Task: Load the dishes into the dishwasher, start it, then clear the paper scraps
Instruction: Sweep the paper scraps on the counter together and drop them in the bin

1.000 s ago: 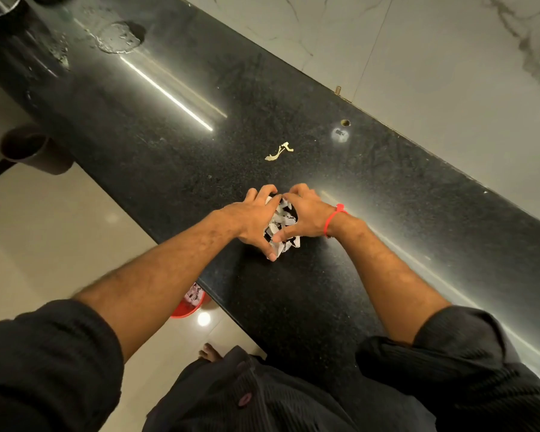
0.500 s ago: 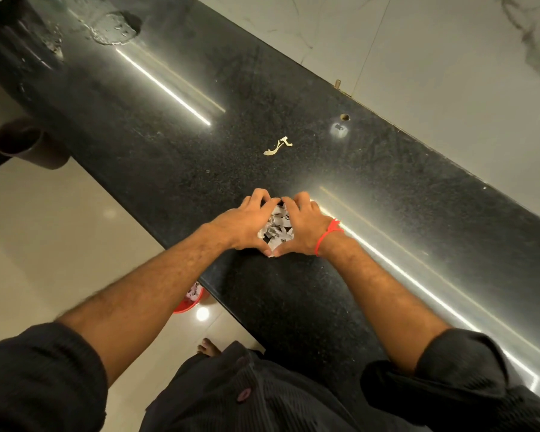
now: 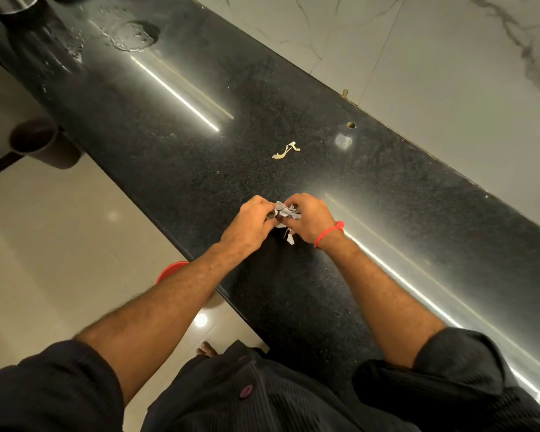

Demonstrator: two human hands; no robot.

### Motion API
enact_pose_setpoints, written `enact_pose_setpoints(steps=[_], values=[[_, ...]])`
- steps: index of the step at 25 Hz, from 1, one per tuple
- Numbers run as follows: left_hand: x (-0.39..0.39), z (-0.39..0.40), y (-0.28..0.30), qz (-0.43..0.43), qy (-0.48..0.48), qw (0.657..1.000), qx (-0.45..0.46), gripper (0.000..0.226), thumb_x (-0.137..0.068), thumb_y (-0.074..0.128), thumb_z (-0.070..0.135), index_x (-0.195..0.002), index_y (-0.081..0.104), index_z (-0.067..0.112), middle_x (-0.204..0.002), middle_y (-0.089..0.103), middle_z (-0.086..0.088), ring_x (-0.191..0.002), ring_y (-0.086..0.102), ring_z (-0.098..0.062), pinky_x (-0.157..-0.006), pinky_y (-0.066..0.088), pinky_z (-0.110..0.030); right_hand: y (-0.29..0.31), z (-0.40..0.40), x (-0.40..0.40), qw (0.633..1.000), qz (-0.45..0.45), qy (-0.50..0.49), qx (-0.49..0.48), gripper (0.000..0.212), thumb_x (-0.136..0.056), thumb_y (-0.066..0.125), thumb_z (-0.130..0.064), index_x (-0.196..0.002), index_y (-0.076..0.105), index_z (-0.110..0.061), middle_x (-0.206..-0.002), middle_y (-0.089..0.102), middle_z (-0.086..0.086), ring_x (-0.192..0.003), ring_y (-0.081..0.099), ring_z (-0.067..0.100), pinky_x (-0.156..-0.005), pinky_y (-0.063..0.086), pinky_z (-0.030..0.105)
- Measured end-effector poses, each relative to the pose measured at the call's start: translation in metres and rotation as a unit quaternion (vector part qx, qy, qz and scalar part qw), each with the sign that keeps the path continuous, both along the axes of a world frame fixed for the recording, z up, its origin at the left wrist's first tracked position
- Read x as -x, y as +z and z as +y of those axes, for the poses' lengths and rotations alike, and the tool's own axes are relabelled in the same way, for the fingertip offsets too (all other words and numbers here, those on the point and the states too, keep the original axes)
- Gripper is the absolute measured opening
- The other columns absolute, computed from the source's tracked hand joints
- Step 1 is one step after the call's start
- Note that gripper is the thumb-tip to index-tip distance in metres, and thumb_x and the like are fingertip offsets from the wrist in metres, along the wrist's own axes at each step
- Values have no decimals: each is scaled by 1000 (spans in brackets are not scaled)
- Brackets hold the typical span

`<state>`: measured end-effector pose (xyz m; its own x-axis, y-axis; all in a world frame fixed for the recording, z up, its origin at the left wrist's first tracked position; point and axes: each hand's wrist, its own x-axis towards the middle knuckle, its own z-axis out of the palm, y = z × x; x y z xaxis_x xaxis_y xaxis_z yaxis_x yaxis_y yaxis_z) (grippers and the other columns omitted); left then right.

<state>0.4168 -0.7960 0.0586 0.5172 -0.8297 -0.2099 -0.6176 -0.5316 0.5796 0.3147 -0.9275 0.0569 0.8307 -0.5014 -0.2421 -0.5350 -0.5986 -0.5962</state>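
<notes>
Bunching the paper scraps (image 3: 286, 212) between them, the left hand (image 3: 250, 224) and right hand (image 3: 309, 221) curled their fingers (image 3: 264, 203) around the wad, over the surface (image 3: 200, 151); a stray scrap (image 3: 286, 151) lay at twelve o'clock, equally near both.

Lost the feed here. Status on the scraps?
Left hand and right hand both grip the paper scraps. A few bits loose beneath. Tan scrap remains on counter.

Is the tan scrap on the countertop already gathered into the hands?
No: the tan scrap lies alone on the black countertop, apart from both hands.
</notes>
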Motion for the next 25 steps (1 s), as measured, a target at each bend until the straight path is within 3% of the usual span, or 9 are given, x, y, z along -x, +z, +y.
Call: enact_pose_setpoints(steps=[4,7,13,17,19,22,25], values=[[-13,5,17,-21,42,998,52,14,-94,71,23,-101,74,11,-105,63,-1,-92,55,-9,-83,44,-23,29,1,-14,999,-50,-11,-19,22,-83,78,-22,-100,68,-13,-95,70,4,-76,67,14,-68,49,16],[-23,20,31,-24,78,993,80,13,-93,73,25,-98,77,14,-95,62,6,-81,55,-5,-74,44,-17,47,13,-26,994,-87,-11,-65,18,-82,78,-13,-97,68,-12,-87,72,6,-59,68,8,-54,49,8],[-38,90,39,-40,158,981,101,13,-91,74,25,-99,79,15,-88,64,7,-80,57,-9,-66,35,-11,52,73,-62,988,-118,49,-84,18,-81,78,-9,-94,67,-12,-87,70,6,-63,70,12,-58,57,18],[-50,157,29,-51,213,970,103,12,-91,74,20,-92,79,9,-85,72,-6,-78,63,-20,-76,50,-37,35,134,-95,984,-118,103,-85,17,-81,77,-8,-93,66,-13,-91,69,7,-70,68,15,-62,57,23],[-59,190,18,-40,241,964,106,11,-90,74,17,-92,79,7,-83,73,-8,-74,66,-25,-77,54,-43,23,166,-112,983,-118,118,-81,16,-80,76,-6,-93,67,-10,-92,67,9,-71,66,17,-66,56,24],[-76,237,-5,-23,280,954,108,10,-89,75,15,-95,80,9,-88,74,-8,-79,67,-24,-79,54,-39,3,213,-137,981,-115,137,-74,15,-78,75,-2,-92,68,-6,-92,65,11,-70,55,10,-60,42,7],[-92,274,-32,14,313,944,100,16,-89,75,17,-104,80,13,-96,73,-5,-85,63,-16,-80,48,-25,-23,252,-160,984,-92,136,-67,15,-77,74,-2,-91,69,-6,-90,66,6,-78,53,10,-69,38,10]])
